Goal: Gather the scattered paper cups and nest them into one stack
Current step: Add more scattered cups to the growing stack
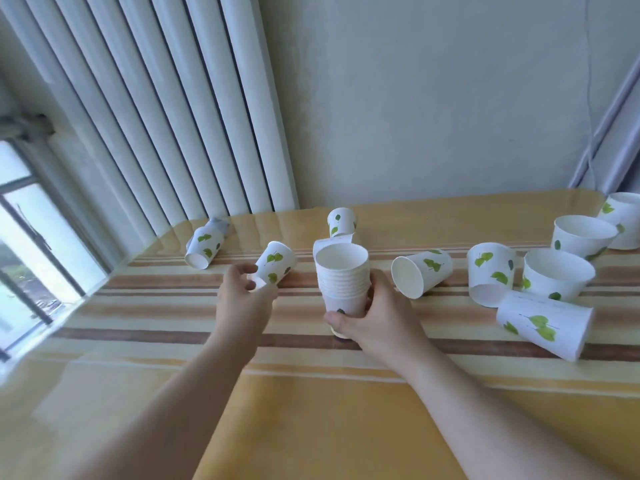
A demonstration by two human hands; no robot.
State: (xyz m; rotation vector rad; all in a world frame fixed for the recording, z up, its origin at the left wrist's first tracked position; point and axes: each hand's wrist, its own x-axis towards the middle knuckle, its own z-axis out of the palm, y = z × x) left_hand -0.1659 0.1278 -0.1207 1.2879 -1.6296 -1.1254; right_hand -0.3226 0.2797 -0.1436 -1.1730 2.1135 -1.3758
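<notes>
An upright stack of nested white paper cups with green leaf prints stands mid-table; my right hand grips its lower part. My left hand has its fingers around the mouth end of a cup lying on its side, just left of the stack. Loose cups lie around: one on its side at far left, one upside down behind the stack, one on its side right of the stack, and several more at the right, some upright, some tipped.
The table wears a yellow cloth with brown stripes. A white ribbed radiator and wall stand behind it, a window at the left. A crumpled grey scrap lies by the far-left cup.
</notes>
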